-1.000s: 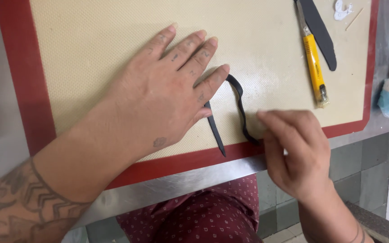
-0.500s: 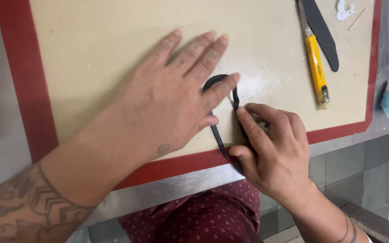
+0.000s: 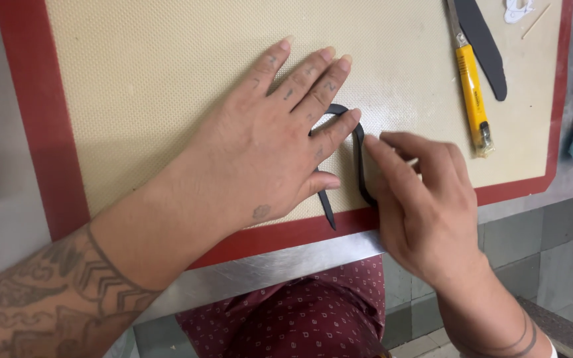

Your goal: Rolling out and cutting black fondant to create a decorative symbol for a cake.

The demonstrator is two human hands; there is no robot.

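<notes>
Black strip (image 3: pixel 359 156) bent into a loop, on baking mat (image 3: pixel 140 86) near its red front edge | left hand (image 3: pixel 266 146) flat, fingers spread, covering its left part | right hand (image 3: pixel 419 199) fingers pressing its right side | yellow utility knife (image 3: pixel 473 99), black blade (image 3: pixel 487 46) well apart, upper right

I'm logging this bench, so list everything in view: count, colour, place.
mat: one, beige with red border, on the table
table: one, grey metal, under the mat
strip: one, black, bent into a loop on the mat's near edge
knife: one, yellow handle, far right of the mat
spatula: one, black, beside the knife
white scrap: one, top right of the mat
left hand: flat on the mat, fingers on the strip
right hand: fingers touching the strip's right side
</notes>
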